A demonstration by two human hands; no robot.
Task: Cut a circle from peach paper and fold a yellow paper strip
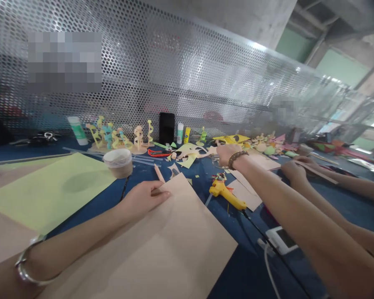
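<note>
My left hand (pixel 143 198) rests on a large tan card sheet (pixel 149 245), its fingers curled, with a pale pink stick (pixel 158 173) just beyond the fingertips. Whether it grips the stick is hard to tell. My right hand (pixel 228 154), wearing a bead bracelet (pixel 238 160), reaches over cream paper cut-outs (pixel 190 153) and a tan card piece (pixel 244 195). Anything in its fingers is too small to tell. A yellow hot glue gun (pixel 227 196) lies below that hand. A co-worker's hands (pixel 293 171) stand to my right, near a wooden strip (pixel 316 171).
A blue work surface holds a lime card sheet (pixel 50 189), a tape roll (pixel 118 162), a black phone (pixel 166 128), glue sticks (pixel 183 133), a red-handled cutter (pixel 158 153), and small paper sculptures (pixel 118 137). A perforated metal screen (pixel 174 70) stands behind them.
</note>
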